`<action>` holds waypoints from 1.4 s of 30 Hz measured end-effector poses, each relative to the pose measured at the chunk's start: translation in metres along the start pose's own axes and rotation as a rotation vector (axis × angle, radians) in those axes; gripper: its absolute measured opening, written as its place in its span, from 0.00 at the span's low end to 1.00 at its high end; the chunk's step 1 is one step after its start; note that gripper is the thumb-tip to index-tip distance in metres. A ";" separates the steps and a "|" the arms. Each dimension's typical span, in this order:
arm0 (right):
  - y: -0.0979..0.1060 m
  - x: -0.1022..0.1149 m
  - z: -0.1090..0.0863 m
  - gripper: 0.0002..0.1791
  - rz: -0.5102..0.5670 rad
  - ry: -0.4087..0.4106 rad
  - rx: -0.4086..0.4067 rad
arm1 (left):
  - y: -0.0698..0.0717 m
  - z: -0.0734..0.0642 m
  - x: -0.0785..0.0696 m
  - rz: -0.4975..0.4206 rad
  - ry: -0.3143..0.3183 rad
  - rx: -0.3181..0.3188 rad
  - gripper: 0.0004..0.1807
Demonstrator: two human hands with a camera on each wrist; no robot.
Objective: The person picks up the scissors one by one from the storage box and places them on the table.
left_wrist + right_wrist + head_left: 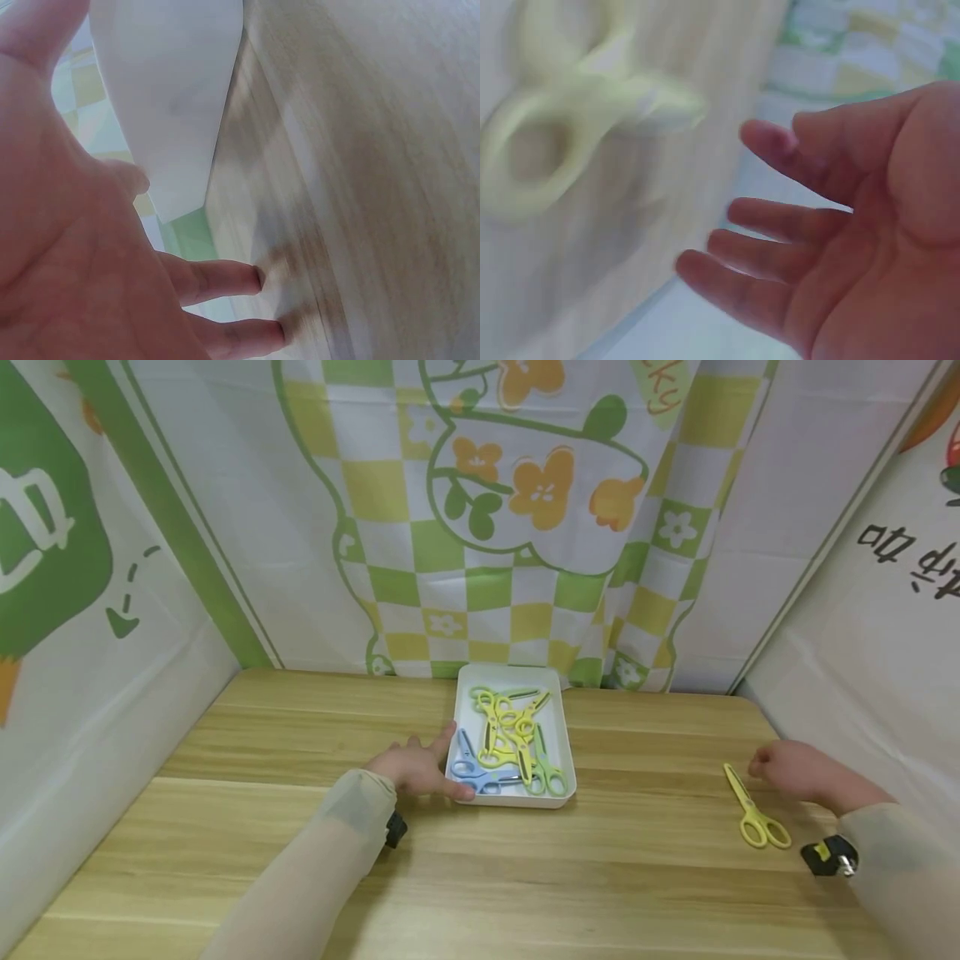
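Observation:
A white tray stands near the back of the table with several blue, yellow and green scissors in it. At the tray's left side my left hand spreads its fingers, the thumb at the front left corner and a fingertip by the side rim. The left wrist view shows the tray's outer wall beside that palm. On the right lies one pair of yellow scissors, handles towards me. Just beyond it is my right hand, fingers loosely bent with nothing in them. The scissors look blurred in the right wrist view.
The wooden table ends at a checked, flower-printed curtain behind the tray. Printed fabric walls rise on the left and right.

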State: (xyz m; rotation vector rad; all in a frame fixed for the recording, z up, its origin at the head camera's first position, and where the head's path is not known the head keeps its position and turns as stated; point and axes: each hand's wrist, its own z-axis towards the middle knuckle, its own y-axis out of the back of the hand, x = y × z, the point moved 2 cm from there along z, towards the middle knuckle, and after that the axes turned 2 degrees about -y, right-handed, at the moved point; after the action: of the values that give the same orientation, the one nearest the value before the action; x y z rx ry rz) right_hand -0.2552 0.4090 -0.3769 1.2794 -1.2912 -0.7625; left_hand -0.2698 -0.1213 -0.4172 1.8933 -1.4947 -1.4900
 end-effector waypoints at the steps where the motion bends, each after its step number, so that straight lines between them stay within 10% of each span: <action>1: 0.004 0.009 0.004 0.12 0.020 -0.005 -0.009 | 0.000 0.000 0.000 -0.001 0.004 0.000 0.70; 15: -0.018 0.107 0.066 0.36 0.495 -0.145 0.231 | -0.001 0.002 0.001 0.009 0.034 -0.001 0.73; 29: -0.037 0.166 0.109 0.49 0.908 -0.357 0.183 | 0.000 -0.001 0.000 -0.008 0.042 -0.011 0.71; 42: -0.035 0.199 0.136 0.56 0.846 -0.470 0.196 | 0.000 0.002 0.000 -0.027 0.034 0.013 0.71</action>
State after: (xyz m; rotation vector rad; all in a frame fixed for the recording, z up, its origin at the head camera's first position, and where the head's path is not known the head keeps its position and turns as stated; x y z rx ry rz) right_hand -0.3375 0.1801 -0.3838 0.5798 -2.1218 -0.3228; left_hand -0.2715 -0.1211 -0.4182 1.9439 -1.4734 -1.4551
